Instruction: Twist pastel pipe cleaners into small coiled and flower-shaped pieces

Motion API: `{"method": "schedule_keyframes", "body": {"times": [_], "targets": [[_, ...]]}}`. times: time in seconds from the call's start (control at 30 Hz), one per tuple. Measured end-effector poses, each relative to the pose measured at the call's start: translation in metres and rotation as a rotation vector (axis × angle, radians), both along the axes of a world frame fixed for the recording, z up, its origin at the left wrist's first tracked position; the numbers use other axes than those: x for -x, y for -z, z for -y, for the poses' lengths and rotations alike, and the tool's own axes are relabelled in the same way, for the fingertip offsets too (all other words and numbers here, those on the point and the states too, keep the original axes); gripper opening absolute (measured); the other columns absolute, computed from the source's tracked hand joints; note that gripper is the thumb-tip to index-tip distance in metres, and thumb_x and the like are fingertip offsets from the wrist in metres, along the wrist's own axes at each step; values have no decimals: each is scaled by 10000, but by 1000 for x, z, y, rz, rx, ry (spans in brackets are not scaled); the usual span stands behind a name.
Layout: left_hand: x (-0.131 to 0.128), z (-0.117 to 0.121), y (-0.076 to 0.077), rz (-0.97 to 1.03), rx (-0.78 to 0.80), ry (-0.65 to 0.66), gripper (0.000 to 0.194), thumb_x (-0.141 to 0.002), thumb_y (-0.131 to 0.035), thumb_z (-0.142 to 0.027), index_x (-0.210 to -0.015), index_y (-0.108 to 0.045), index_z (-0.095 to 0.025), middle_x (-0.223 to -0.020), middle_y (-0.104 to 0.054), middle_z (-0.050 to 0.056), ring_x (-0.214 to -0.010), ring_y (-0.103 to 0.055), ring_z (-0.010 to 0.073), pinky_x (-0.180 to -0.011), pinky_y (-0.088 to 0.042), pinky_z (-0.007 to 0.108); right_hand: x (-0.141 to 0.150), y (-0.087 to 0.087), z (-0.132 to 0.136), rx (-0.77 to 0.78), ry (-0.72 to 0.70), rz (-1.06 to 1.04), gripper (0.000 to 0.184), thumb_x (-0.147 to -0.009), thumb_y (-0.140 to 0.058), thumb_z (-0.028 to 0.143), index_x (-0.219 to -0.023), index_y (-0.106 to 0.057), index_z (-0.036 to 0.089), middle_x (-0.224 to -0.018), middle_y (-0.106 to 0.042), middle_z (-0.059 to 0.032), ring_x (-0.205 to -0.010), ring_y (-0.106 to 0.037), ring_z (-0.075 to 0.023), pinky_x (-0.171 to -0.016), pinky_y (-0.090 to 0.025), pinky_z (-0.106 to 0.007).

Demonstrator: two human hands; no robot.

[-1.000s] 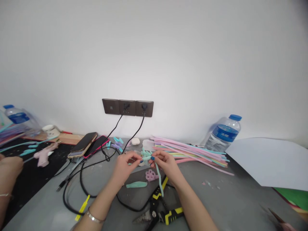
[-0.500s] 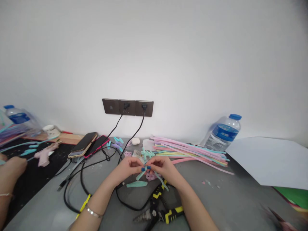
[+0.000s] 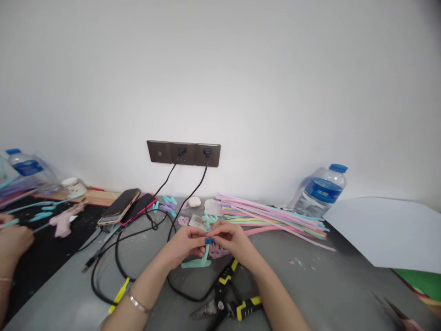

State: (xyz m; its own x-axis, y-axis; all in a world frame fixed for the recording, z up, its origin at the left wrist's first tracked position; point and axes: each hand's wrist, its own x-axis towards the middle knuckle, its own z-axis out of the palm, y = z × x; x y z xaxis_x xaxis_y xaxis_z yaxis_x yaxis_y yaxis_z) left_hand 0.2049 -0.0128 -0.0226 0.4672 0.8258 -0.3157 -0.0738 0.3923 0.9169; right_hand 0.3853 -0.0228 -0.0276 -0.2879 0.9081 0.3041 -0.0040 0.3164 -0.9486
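Note:
My left hand (image 3: 184, 244) and my right hand (image 3: 232, 240) meet over the grey table (image 3: 330, 289), both pinching a teal pipe cleaner (image 3: 206, 253) between thumb and fingers. Its free end hangs down between the hands. A folded teal piece (image 3: 193, 264) lies on the table just below them, and a small purple looped shape (image 3: 217, 251) lies under my right hand. Black and yellow pliers (image 3: 227, 299) rest close in front of my wrists.
A bundle of pastel pipe cleaners (image 3: 275, 216) lies behind my hands, with a water bottle (image 3: 319, 193) and white paper (image 3: 386, 230) to the right. Two phones (image 3: 129, 207) and black cables (image 3: 117, 257) sit left. Another person's hand (image 3: 12, 241) works at far left.
Both hands sank toward the table and drew closer together. The long teal strand that trailed below my right hand has been gathered in, so only a short end hangs now.

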Motion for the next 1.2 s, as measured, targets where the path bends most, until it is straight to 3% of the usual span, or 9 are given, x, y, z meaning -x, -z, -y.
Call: {"method": "schedule_keyframes", "body": {"times": [0.2, 0.37, 0.63, 0.8, 0.93, 1.07, 1.2], "targets": [[2, -2, -3, 24, -11, -101, 367, -535, -862, -369, -735, -706, -104, -594, -655, 13, -475, -544, 64, -506, -454, 185, 3, 9, -4, 86, 67, -17, 133, -760, -683, 305, -792, -657, 179, -655, -629, -1, -601, -582, -140, -570, -455, -252], [-1, -3, -4, 115, -56, -182, 355, -544, -864, -351, -746, -695, -113, -593, -626, -13, -510, -547, 61, -523, -468, 176, 6, 4, -2, 84, 113, -38, 85, -761, -647, 262, -775, -615, 185, -631, -603, 16, -559, -545, -125, -539, -421, -235], [-3, -5, -3, 253, -103, -408, 402, -514, -874, -362, -775, -668, -137, -618, -639, -27, -510, -560, 60, -544, -495, 179, 22, 1, 7, -23, 172, -40, 83, -800, -601, 251, -793, -653, 187, -712, -597, -12, -613, -528, -143, -568, -411, -249], [2, -6, -7, 142, -180, -305, 329, -577, -842, -349, -774, -681, -140, -634, -655, -13, -499, -561, 72, -519, -485, 191, 15, -2, 7, -42, 272, -43, 113, -816, -574, 244, -886, -650, 197, -710, -606, -16, -651, -561, -168, -594, -421, -260], [6, -4, -11, 11, -267, -143, 282, -622, -812, -341, -755, -679, -132, -552, -612, -25, -477, -550, 88, -492, -464, 199, 2, -6, 3, -156, 310, 176, 110, -834, -579, 214, -824, -688, 204, -718, -622, -29, -666, -551, -178, -579, -381, -262], [9, -3, -17, -16, -254, -74, 290, -615, -811, -356, -726, -672, -127, -545, -598, -29, -459, -538, 83, -483, -453, 197, -6, -7, 1, -253, 216, 306, 79, -822, -629, 191, -802, -704, 210, -733, -587, -26, -683, -535, -178, -606, -373, -265], [11, -3, -21, -22, -266, -42, 280, -624, -805, -347, -734, -673, -125, -565, -609, -22, -466, -541, 80, -497, -460, 199, -7, -9, 3, -282, 140, 270, 116, -861, -600, 205, -817, -708, 212, -719, -589, -24, -690, -540, -178, -635, -382, -272]]}}
